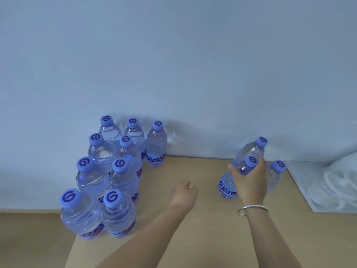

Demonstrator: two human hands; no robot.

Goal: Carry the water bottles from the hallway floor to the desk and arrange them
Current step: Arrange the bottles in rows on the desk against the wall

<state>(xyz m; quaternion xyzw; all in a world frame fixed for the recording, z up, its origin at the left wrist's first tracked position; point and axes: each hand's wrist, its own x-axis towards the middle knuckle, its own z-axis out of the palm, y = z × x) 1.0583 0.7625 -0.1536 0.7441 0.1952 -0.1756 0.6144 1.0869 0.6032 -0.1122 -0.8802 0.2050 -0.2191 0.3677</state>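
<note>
Right of 9 clear ribbed plastic bottles (123,167) on the smooth wooden desk (193,229), 3 bottles (249,163) are gripped by the right hand (249,180); the left hand (185,192) is curled, empty.

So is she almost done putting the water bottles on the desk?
Partly. Nine bottles already stand in neat rows at the left of the desk. The right hand grips a cluster of three more bottles at the right side, not yet lined up with the rest. The left hand holds nothing. The hallway is out of view, so any bottles left there can't be told.
</note>
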